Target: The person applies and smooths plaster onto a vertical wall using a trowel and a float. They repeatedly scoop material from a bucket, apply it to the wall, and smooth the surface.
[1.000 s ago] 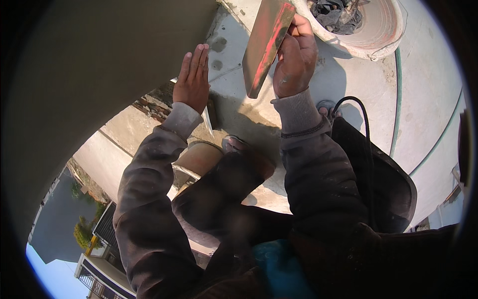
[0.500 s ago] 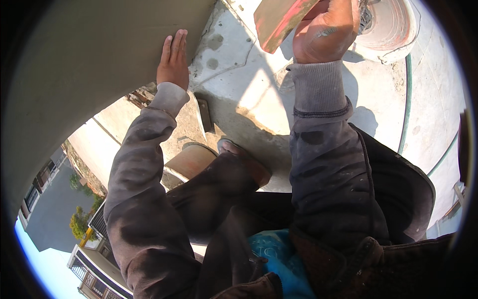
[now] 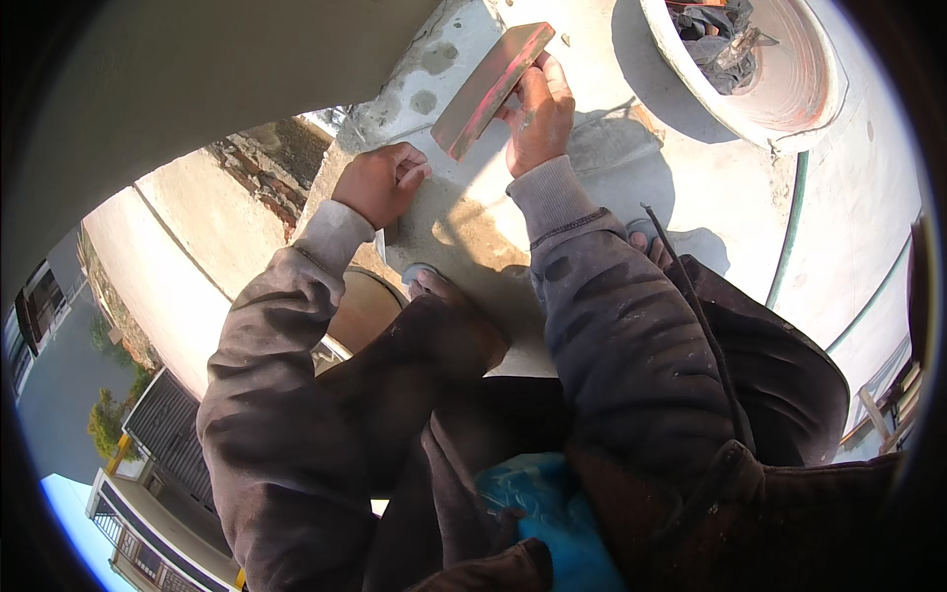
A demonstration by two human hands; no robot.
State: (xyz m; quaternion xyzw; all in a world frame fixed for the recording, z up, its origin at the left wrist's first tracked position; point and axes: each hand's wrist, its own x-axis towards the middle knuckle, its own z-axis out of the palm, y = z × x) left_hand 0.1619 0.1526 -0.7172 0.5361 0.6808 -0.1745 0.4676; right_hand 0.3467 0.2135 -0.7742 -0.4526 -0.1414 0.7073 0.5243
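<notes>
The flat rectangular float, a worn board with a reddish edge, sits at about twelve o'clock in the head view, tilted so that its long face slants down toward the grey cement surface; held that way, I would judge, so the edge can meet the fresh patch rather than lie flat on it. The right hand has it from the lower right, fingers wrapped over the near end and thumb beneath, a firm grasp on the tool. At about ten o'clock from there the left hand rests on the rim of the same surface, fingers curled under into a loose fist that holds nothing, seemingly braced there to steady the crouching body near the drop. Just below the hands a sandalled foot is planted on the slab, knees folded up in dark trousers. At one o'clock stands a wide shallow basin with dark clumps of material inside, near enough to reach. A green hose curves along the slab at three o'clock, and far below at eight o'clock lie rooftops and a street.
</notes>
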